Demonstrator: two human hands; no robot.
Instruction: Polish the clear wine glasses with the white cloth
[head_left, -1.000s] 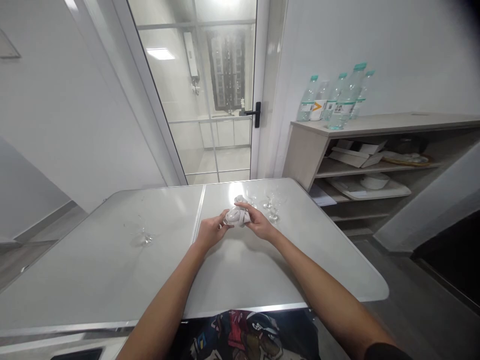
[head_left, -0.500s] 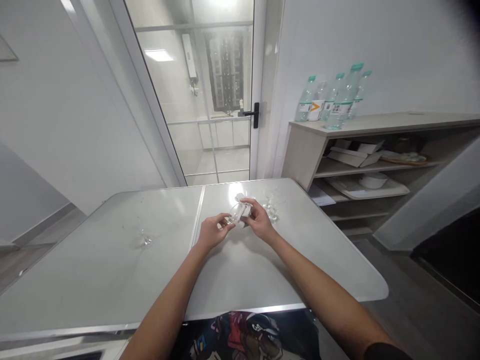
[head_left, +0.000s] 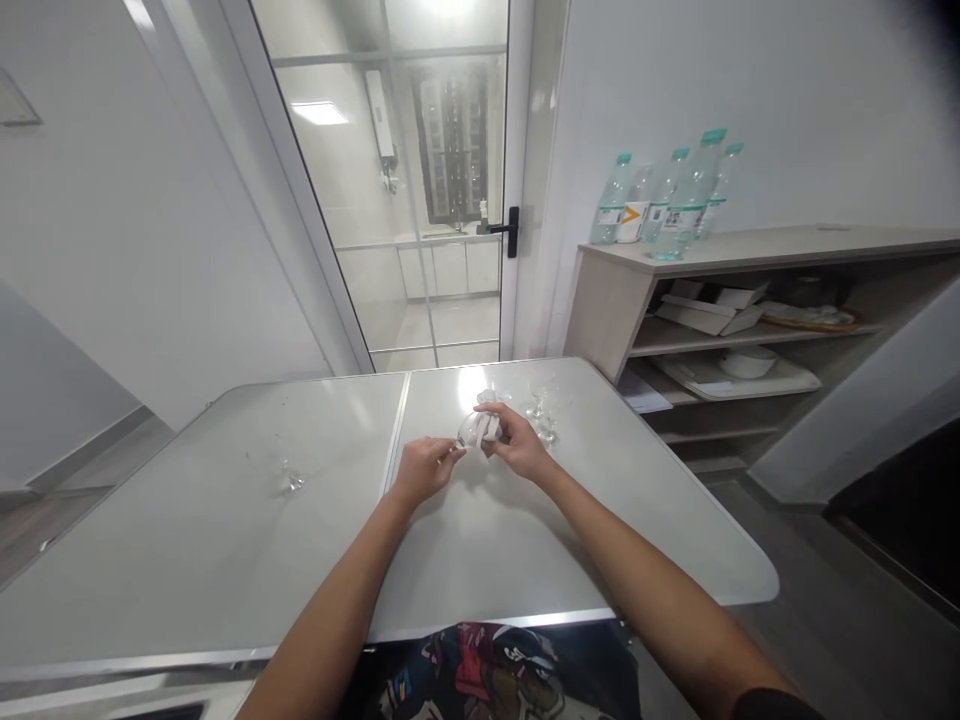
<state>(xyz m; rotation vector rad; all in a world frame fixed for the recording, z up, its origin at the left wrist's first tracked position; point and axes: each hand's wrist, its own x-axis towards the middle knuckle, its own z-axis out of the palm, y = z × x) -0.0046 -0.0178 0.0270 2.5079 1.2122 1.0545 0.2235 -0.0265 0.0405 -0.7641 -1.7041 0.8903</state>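
Above the table, a small clear stemmed glass is held on its side between my hands. My left hand pinches it at its left end with closed fingertips. White tissue is bunched in my right hand, whose fingers curl around it and press it to the glass. Part of the glass is hidden by the tissue and fingers. Just right of my right hand, clear stemmed glasses stand on the table. Another clear glass is on the left half, its outline faint.
The pale table has a metal seam across it. Behind it is a glazed door with a black handle. At right, a shelf unit bears several plastic bottles, with boxes and a tray inside.
The white tissue has been drawn in closer around the glass, and my right hand sits slightly lower. My left fingers have closed to a tighter pinch at the glass's left end.
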